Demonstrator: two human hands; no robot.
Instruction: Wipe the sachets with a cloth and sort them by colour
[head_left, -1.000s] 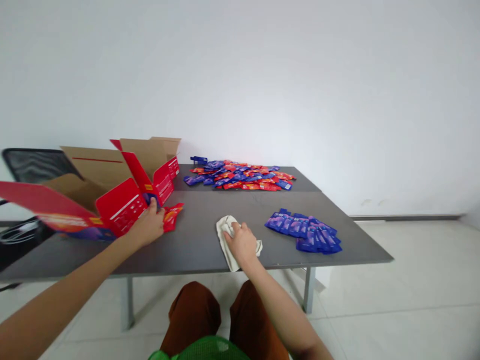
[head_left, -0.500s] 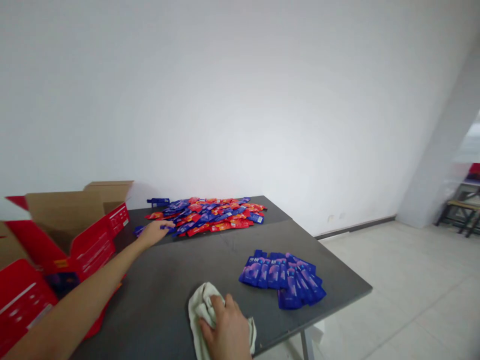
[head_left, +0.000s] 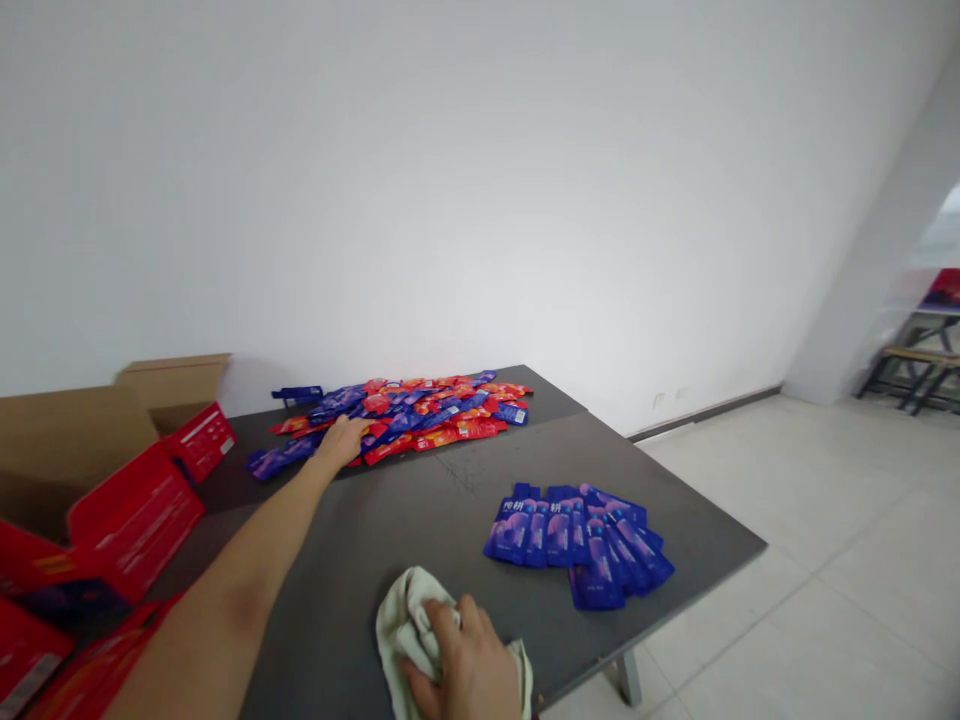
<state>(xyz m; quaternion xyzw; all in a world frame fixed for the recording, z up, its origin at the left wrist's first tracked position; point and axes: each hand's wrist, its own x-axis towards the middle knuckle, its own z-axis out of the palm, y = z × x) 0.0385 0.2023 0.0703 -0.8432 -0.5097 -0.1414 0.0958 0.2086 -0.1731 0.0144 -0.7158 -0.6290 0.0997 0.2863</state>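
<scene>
My left hand [head_left: 343,440] reaches to the near side of a heaped pile of red and dark blue pouches [head_left: 442,408]. Its fingertips are lost among the pouches, so I cannot see whether they grip one. My right hand [head_left: 476,660] is closed on a crumpled off-white cloth [head_left: 401,630] that lies at the table's near edge. To the right of the cloth, several blue pouches [head_left: 555,530] lie overlapped in a fanned spread.
Open red cartons [head_left: 135,520] with brown insides stand along the left of the dark table [head_left: 442,500]. Red pouches [head_left: 112,650] lie beside them, partly behind my left forearm. A white wall [head_left: 525,200] rises behind the table, and a wooden stool [head_left: 915,360] stands far right.
My left hand has gone from the red pouches beside the cartons to the pile at the back. The view has swung right. My right hand keeps hold of the cloth.
</scene>
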